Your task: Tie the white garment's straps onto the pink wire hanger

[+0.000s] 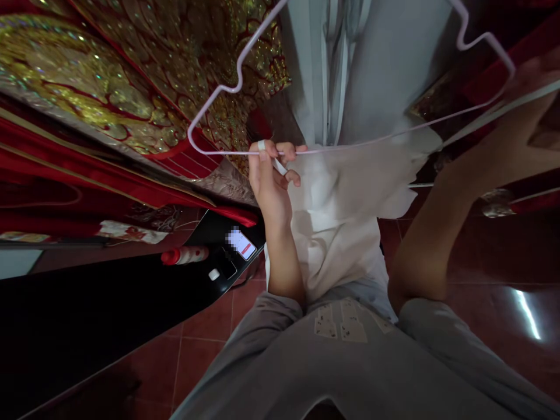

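Observation:
My left hand (275,169) is closed around the bottom bar of a pale pink clothes hanger (227,89), with a narrow white strip looped at its fingers. The hanger is held up in front of me, its shoulder notches toward the top of the view. My right forearm (476,157) reaches to the right edge, where my right hand (542,70) is dim, blurred and partly cut off; its fingers cannot be made out. A thin white strap (494,116) runs up beside it. Pale, thin fabric (345,181) hangs behind and below the hanger's bar.
Red and gold sequined garments (109,99) hang at the left. A black table (109,309) below them bears a lit phone (242,244), a red-capped bottle (186,255) and a small white case (214,274). A grey garment (385,64) hangs ahead, above red floor tiles (201,326).

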The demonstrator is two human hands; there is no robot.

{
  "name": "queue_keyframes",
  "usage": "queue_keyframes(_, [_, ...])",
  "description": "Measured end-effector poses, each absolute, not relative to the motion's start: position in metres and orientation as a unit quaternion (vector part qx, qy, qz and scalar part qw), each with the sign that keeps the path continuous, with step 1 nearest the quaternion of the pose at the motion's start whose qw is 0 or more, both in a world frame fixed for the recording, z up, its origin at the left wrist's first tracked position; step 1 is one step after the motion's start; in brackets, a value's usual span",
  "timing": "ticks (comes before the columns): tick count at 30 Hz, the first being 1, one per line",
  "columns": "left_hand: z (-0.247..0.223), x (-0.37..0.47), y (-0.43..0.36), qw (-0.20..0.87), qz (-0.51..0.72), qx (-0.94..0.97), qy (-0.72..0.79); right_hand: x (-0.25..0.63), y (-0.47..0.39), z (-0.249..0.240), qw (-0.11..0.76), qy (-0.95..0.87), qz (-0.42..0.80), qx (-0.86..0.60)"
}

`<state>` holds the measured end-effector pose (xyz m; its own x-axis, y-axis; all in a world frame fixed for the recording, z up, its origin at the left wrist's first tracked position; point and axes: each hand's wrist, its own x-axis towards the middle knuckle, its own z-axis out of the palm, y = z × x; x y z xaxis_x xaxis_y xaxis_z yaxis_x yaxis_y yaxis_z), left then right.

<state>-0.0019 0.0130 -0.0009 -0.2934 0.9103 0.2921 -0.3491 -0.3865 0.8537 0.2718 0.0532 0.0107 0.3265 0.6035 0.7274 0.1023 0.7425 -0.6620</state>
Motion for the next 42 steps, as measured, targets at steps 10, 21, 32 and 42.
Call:
queue_keyframes(10, [0.006, 0.000, 0.007, 0.468, 0.726, 0.387, 0.324, 0.206, 0.020, 0.018, 0.523, -0.724, 0.119, -0.434])
queue_keyframes(21, [-0.026, -0.064, 0.001, 0.174, 0.770, 0.442, 0.426, 0.207, 0.022, 0.017, 0.525, -0.686, 0.217, -0.454])
queue_keyframes(32, [0.034, -0.090, 0.025, 0.153, 0.718, 0.598, 0.323, 0.212, 0.020, 0.013, 0.524, -0.717, 0.167, -0.428])
queue_keyframes(42, [0.088, -0.089, 0.037, 0.223, 0.557, 0.615, 0.511, 0.207, 0.021, 0.010, 0.514, -0.703, 0.165, -0.462])
